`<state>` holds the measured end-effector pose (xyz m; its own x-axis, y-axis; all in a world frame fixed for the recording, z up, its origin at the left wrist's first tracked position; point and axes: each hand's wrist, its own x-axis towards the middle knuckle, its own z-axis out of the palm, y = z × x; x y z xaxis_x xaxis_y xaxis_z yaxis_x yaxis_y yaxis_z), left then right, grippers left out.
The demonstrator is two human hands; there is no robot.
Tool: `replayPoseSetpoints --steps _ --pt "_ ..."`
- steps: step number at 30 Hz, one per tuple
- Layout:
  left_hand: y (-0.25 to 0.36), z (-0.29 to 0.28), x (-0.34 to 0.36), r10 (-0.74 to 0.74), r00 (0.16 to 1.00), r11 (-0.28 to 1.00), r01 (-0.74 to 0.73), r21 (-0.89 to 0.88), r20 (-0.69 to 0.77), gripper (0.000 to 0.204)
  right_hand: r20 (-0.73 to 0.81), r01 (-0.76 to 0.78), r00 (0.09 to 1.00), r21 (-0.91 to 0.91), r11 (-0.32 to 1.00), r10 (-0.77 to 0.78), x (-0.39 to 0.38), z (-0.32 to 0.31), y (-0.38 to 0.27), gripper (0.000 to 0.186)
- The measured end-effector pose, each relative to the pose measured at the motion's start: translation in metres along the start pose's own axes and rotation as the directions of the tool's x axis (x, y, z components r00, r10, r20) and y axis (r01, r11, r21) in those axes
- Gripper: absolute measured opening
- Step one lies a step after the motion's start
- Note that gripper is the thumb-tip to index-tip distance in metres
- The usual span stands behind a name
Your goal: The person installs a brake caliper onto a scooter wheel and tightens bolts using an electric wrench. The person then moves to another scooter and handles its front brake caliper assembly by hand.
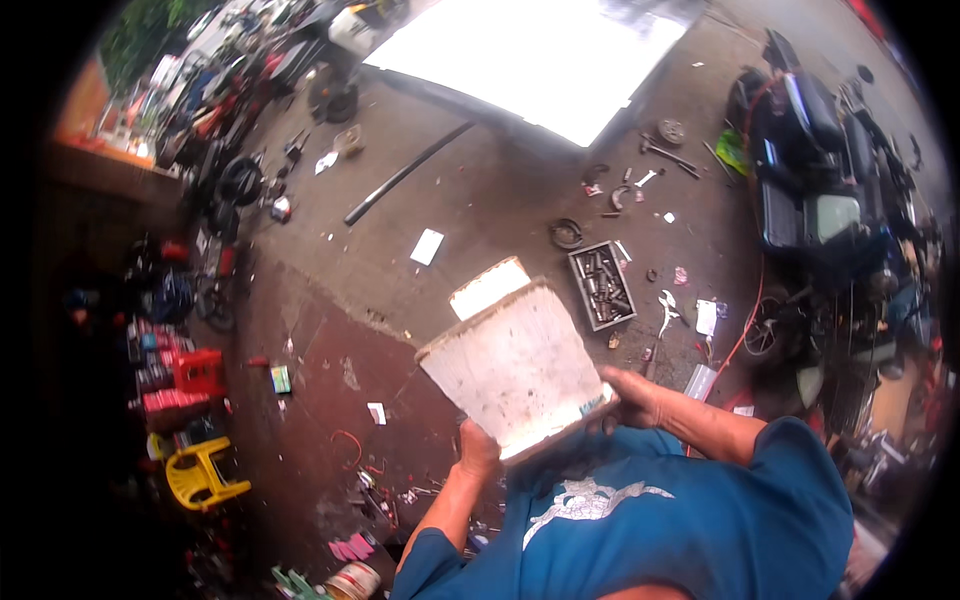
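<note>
The pale wooden piece (520,365) is held between the fingers of two bare hands, in front of the person's body and above the floor (480,190), which spreads out on all sides of the fingers. The left hand (479,447) has its fingers closed on the near left edge, and the right hand (632,395) on the right corner (some fingers go under the wood, so I cannot see all of them). The broad upper face is whitish and stained with dark spots. Past its far edge there shows a smaller flat part (490,287); I cannot tell if it is joined to the rest.

Far ahead of the fingers lies a panel (540,60), so bright that its surface shows almost only white. To the right of the right fingers, well apart, there is a dark motorcycle (818,120). The blue shirt (660,510) of the person is just behind the fingers. Well to the left of the left fingers stands a yellow plastic stool (183,482), and a dark tube (408,173) lies far ahead of the same fingers, on the floor.

Just beyond the right fingers is a grey tray (582,293), filled with small metal parts (605,285). Ahead of the left fingers lies a white sheet (427,247). Beyond the tray, farther from the right fingers, are a black ring (565,233) and, smallest, a light spanner (645,179).
</note>
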<state>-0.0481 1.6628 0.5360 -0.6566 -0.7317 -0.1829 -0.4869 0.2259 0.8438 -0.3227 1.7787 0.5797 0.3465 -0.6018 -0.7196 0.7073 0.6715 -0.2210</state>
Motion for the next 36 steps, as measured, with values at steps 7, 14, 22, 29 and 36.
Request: replayPoseSetpoints --steps 7,14,22,29,36 --pt "0.008 -0.065 0.008 -0.030 0.953 0.915 0.148 0.375 -0.303 0.031 -0.433 0.055 0.759 -0.702 0.710 -0.487 0.089 -0.077 -0.042 0.054" --pt "-0.044 -0.099 -0.028 -0.664 0.667 0.642 0.740 0.201 -0.337 0.044 -0.742 -0.079 0.657 -0.238 0.968 -0.129 0.088 -0.201 -0.037 0.026" --pt "-0.076 -0.088 -0.035 -0.853 0.333 0.486 0.788 -0.379 -0.401 0.039 -0.661 -0.309 0.714 -0.593 0.743 -0.231 0.213 -0.218 -0.156 0.023" --pt "-0.067 -0.089 -0.001 -0.945 0.062 0.236 0.809 -0.538 -0.320 0.051 -0.315 0.077 0.849 -0.720 0.690 -0.424 0.335 -0.013 -0.399 0.035" --pt "-0.054 -0.087 0.031 -0.975 -0.142 0.047 0.616 -0.786 -0.169 0.042 -0.193 0.010 0.911 -0.873 0.488 -0.364 0.461 0.062 -0.464 0.024"
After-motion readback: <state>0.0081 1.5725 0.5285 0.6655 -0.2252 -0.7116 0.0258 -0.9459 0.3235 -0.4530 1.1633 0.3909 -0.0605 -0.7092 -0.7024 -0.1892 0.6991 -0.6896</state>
